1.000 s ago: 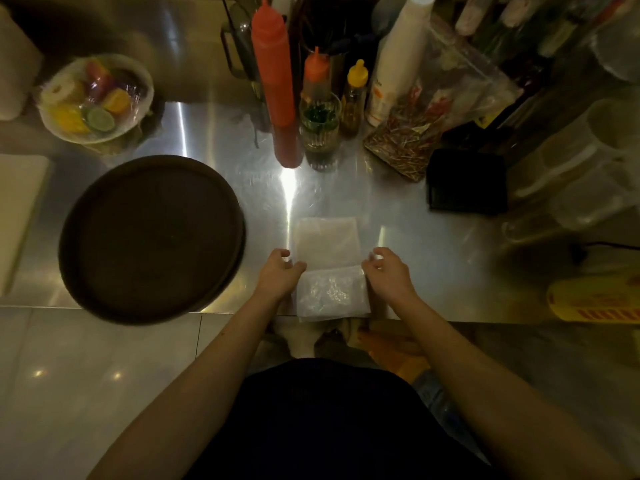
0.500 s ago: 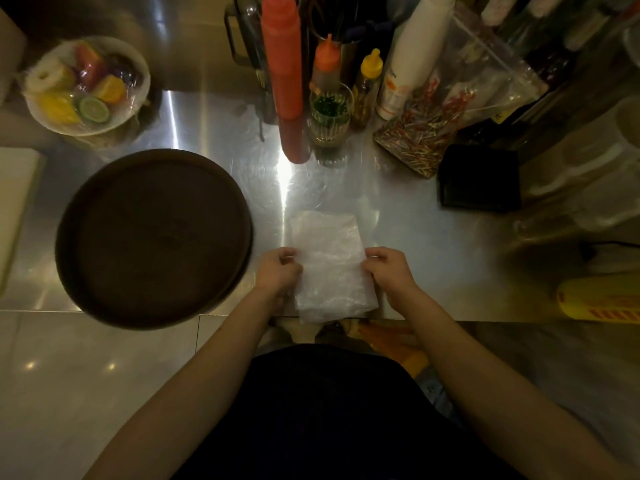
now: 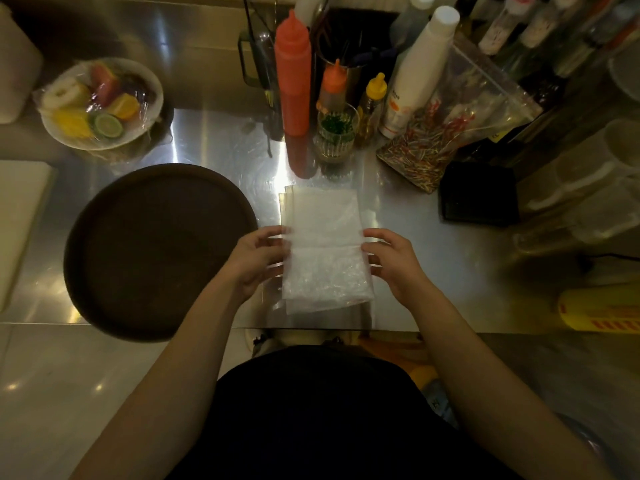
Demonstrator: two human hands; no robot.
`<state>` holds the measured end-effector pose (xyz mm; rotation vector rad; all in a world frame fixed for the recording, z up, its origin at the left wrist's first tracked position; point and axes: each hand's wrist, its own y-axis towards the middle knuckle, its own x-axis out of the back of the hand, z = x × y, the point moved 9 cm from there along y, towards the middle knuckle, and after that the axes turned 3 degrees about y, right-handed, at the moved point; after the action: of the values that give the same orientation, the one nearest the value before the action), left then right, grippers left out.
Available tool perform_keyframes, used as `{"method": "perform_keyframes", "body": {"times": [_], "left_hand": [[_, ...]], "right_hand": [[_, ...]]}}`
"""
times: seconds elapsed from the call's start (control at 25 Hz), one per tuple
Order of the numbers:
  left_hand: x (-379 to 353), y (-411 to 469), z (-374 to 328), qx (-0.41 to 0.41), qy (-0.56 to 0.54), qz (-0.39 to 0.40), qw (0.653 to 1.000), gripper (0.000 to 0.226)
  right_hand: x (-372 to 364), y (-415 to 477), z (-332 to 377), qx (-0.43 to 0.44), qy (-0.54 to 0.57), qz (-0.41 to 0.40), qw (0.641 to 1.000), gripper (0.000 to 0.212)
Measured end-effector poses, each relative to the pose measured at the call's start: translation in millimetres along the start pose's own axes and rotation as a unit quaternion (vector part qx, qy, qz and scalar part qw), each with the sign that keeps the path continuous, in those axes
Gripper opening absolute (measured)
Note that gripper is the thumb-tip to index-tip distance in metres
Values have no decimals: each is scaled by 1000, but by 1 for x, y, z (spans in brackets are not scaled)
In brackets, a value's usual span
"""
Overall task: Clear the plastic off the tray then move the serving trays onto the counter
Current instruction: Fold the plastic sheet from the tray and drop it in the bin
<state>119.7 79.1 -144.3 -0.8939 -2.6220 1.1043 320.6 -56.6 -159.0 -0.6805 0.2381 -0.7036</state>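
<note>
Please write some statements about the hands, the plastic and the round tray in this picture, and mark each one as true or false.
1. Both hands touch the folded plastic, the left hand on its left edge, the right hand on its right edge. True.
2. The plastic lies on the round tray. False: it is over the steel counter, to the right of the tray.
3. The tray sticks out past the near edge of the counter. True.
4. The tall red bottle lies on its side. False: it stands upright.
5. The bowl of fruit is covered with clear film. True.
</note>
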Motion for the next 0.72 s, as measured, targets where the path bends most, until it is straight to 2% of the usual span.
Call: {"method": "perform_keyframes", "body": {"times": [0.28, 0.72], "left_hand": [[20, -14, -25, -36, -23, 8, 999, 36], [35, -17, -29, -53, -52, -6, 997, 22]], "right_hand": [[-23, -14, 29, 33, 33, 58, 997, 23], [-36, -21, 46, 72, 85, 96, 989, 17]]}}
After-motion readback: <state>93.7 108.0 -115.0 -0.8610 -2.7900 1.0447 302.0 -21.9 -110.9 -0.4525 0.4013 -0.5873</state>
